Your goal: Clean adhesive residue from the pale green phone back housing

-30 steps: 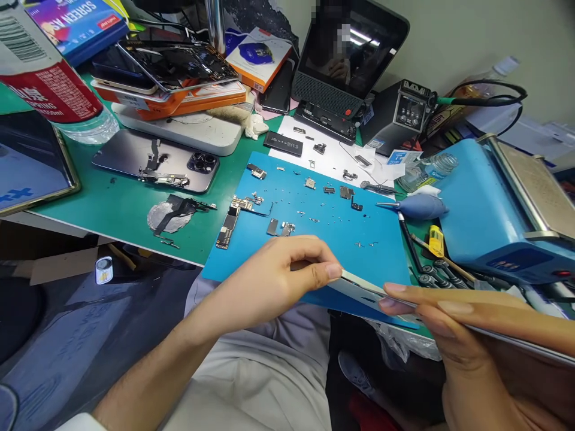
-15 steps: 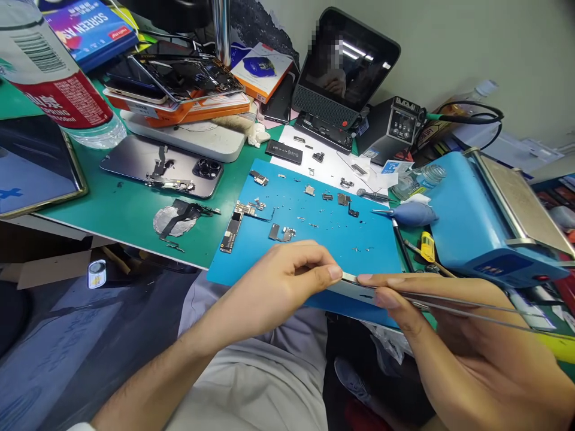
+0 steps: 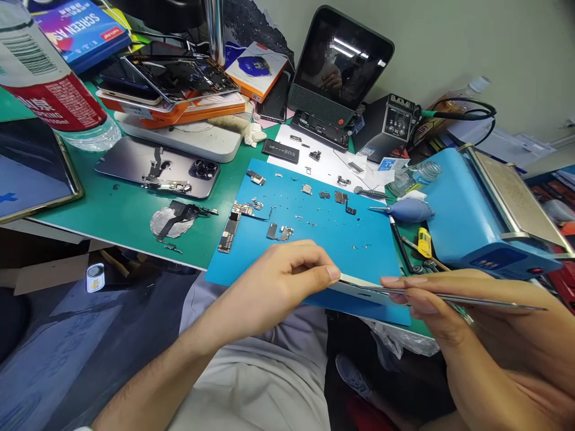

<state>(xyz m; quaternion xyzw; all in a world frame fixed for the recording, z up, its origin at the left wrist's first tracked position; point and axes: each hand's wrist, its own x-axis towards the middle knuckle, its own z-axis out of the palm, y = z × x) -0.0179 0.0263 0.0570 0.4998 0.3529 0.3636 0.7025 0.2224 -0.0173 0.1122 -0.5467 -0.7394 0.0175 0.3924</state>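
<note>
My left hand (image 3: pixel 278 284) pinches the near corner of a thin flat phone frame (image 3: pixel 359 288), thumb and forefinger closed on its edge. My right hand (image 3: pixel 471 317) holds the same frame from the right, fingers laid along its long edge, so I see the frame almost edge-on just in front of the blue work mat (image 3: pixel 314 239). On the mat lie a phone logic board (image 3: pixel 228 232), several small shields, flex parts and screws.
A phone back housing (image 3: pixel 157 167) and a flex coil (image 3: pixel 173 218) lie on the green mat. Behind stand a water bottle (image 3: pixel 49 90), stacked boxes with phones, a small screen (image 3: pixel 341 63), a soldering station (image 3: pixel 398 123), a blue separator machine (image 3: pixel 485 215), an air blower (image 3: pixel 406 211) and screwdrivers.
My right hand slid along the frame's edge toward the left hand, then back a little to the right. The frame tilted flatter. My left hand kept its pinch in place.
</note>
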